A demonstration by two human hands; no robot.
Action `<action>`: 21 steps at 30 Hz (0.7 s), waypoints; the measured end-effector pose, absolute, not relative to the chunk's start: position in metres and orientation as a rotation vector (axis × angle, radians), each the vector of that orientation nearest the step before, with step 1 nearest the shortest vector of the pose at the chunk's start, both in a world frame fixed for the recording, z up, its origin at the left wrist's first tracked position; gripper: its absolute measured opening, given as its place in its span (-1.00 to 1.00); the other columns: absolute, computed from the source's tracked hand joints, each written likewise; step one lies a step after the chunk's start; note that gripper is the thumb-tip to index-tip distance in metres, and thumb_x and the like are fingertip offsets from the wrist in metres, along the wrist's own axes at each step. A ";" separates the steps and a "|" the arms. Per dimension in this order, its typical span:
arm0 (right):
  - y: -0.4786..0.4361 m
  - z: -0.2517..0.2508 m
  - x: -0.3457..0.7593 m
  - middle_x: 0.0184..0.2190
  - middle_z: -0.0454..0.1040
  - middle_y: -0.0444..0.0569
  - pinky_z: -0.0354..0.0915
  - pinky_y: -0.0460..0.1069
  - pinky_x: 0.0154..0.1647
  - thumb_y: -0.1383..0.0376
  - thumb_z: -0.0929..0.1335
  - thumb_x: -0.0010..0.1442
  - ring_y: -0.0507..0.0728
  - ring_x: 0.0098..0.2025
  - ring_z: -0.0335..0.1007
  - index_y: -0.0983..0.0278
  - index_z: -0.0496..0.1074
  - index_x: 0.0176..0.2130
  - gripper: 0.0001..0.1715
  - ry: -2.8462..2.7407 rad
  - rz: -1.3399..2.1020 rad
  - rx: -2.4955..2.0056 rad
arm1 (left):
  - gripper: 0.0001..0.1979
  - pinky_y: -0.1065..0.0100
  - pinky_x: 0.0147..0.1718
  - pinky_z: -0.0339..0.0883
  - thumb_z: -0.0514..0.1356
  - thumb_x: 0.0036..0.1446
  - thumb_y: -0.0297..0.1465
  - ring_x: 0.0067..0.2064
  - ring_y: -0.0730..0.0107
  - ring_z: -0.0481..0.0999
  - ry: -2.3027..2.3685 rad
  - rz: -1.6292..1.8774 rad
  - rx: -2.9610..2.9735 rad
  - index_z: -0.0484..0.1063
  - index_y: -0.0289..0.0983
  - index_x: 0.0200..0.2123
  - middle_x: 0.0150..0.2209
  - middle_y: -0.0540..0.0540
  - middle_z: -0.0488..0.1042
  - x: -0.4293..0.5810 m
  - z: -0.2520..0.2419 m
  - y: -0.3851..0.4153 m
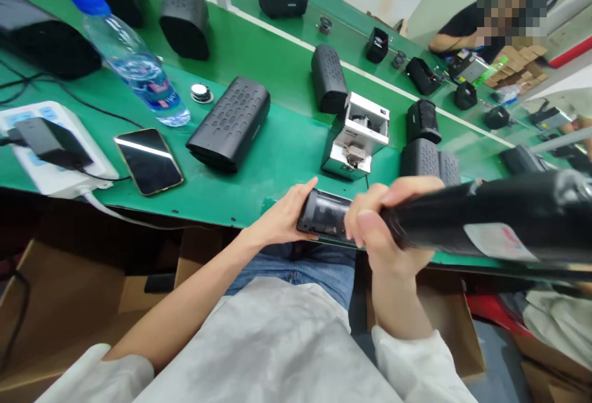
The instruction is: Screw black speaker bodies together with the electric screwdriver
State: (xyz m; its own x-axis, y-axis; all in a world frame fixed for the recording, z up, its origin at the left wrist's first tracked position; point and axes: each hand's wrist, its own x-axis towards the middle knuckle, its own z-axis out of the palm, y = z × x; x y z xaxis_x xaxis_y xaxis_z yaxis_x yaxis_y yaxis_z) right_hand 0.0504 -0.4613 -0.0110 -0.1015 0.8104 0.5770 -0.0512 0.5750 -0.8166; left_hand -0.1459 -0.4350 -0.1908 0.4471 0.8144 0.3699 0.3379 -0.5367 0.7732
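My left hand [289, 215] grips the left end of a black speaker shell [324, 215] held at the near edge of the green bench [287, 144]. Around the barrel of a long black power tool [485, 221] my right hand [388, 230] is wrapped, and the tool's front end meets the shell between my hands. The tool's body runs off to the right, with a white label on it. Its tip is hidden behind my right fingers.
On the bench lie several black speaker housings [229, 122], a white metal fixture [356, 135], a phone [148, 159], a water bottle [129, 58], a small round part [201, 92] and a power strip [50, 144]. Another person [467, 30] sits at the far right. Cardboard boxes [69, 292] stand below.
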 end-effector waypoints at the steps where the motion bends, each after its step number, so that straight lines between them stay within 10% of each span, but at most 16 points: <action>1: -0.460 -0.016 0.049 -0.49 0.33 -0.29 0.36 -0.01 -0.59 0.33 0.60 0.27 0.04 -0.62 0.29 0.07 0.38 -0.08 -0.59 -1.512 0.833 -0.626 | 0.50 -0.36 0.43 0.32 0.64 0.07 -0.12 0.48 -0.43 0.34 0.958 1.000 2.089 -0.42 -0.05 0.69 0.49 -0.46 0.22 -0.145 -0.191 -0.436; 13: -0.463 -0.014 0.052 -0.47 0.43 -0.24 0.37 -0.04 -0.60 0.66 0.40 0.33 -0.01 -0.60 0.29 0.26 0.42 -0.03 -0.63 -1.542 0.962 -0.427 | 0.59 -0.33 0.34 0.42 0.70 -0.09 -0.06 0.41 -0.40 0.41 0.998 0.954 2.076 -0.36 -0.07 0.68 0.42 -0.46 0.28 -0.139 -0.197 -0.435; 21: -0.461 -0.019 0.050 -0.49 0.41 -0.27 0.34 -0.05 -0.58 0.45 0.51 0.33 0.02 -0.60 0.34 0.15 0.42 -0.05 -0.69 -1.539 0.944 -0.543 | 0.52 -0.35 0.40 0.38 0.68 0.02 -0.19 0.48 -0.39 0.37 1.006 0.974 2.067 -0.38 -0.02 0.68 0.47 -0.43 0.26 -0.145 -0.192 -0.436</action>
